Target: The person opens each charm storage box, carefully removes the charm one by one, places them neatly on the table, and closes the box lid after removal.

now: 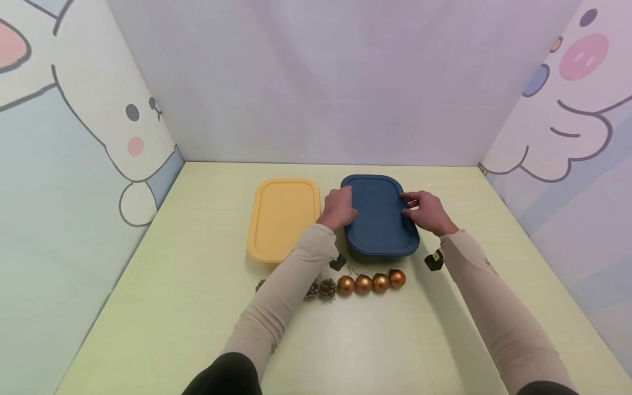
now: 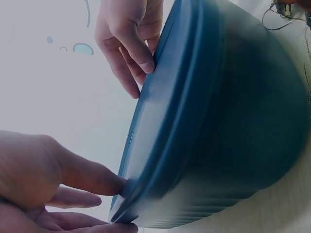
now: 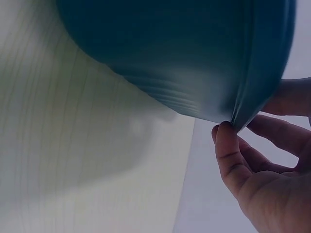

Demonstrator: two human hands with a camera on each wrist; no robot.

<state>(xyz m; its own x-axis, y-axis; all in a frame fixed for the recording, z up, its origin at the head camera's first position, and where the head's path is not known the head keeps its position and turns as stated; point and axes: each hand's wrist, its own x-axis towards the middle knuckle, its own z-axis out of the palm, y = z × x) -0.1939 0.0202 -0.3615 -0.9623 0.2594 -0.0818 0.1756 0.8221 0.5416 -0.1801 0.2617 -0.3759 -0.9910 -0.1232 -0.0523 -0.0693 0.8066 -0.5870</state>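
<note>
A dark blue rectangular box (image 2: pixel 252 107) with rounded corners stands on the table, its matching blue lid (image 1: pixel 380 219) lying on top. At the lid's left edge is my left hand (image 1: pixel 339 207). In the left wrist view its thumb lies on the lid's face and a finger sits beneath the rim, pinching it. My right hand (image 1: pixel 425 211) pinches the opposite edge. The right wrist view shows that thumb (image 3: pixel 229 155) under the rim, with fingers over the top. Whatever the box holds is hidden.
Left of the blue box stands a container with a yellow lid (image 1: pixel 286 216). Nearer the front lie several copper Christmas balls (image 1: pixel 362 284) in a row, beside pinecones (image 1: pixel 327 288) partly covered by the left sleeve (image 1: pixel 276 299). Walls border the table (image 1: pixel 163 307) behind and at both sides.
</note>
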